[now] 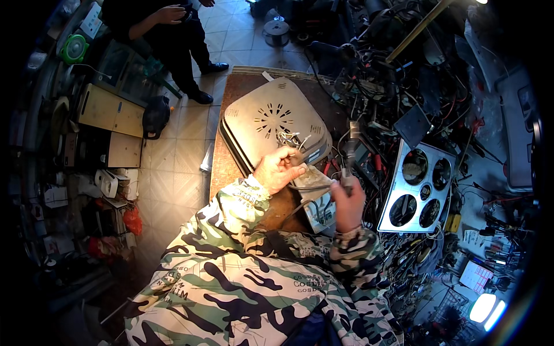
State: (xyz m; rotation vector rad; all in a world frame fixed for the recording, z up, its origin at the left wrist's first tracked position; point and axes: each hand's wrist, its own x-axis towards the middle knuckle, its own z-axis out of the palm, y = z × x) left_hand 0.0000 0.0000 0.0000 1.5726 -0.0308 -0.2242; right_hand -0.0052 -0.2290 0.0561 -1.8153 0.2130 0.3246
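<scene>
A beige, rounded-square appliance base (251,112) with radial vent slots lies on the wooden bench (222,176). At its near right corner, my left hand (277,170) pinches a cable end among loose wires (291,140). My right hand (346,205), just right of it, is closed around a long metal tool (352,147) held upright; its exact kind is unclear. A grey cable (306,187) runs between the hands over a pale, worn flat piece (317,213) below them.
A silver panel (386,213) with large round holes stands right, amid tangled cables and tools (421,86). Another person (193,55) in dark clothing stands back left on tiles. Shelves and boxes (109,112) line the left; a spool (276,34) sits beyond the bench.
</scene>
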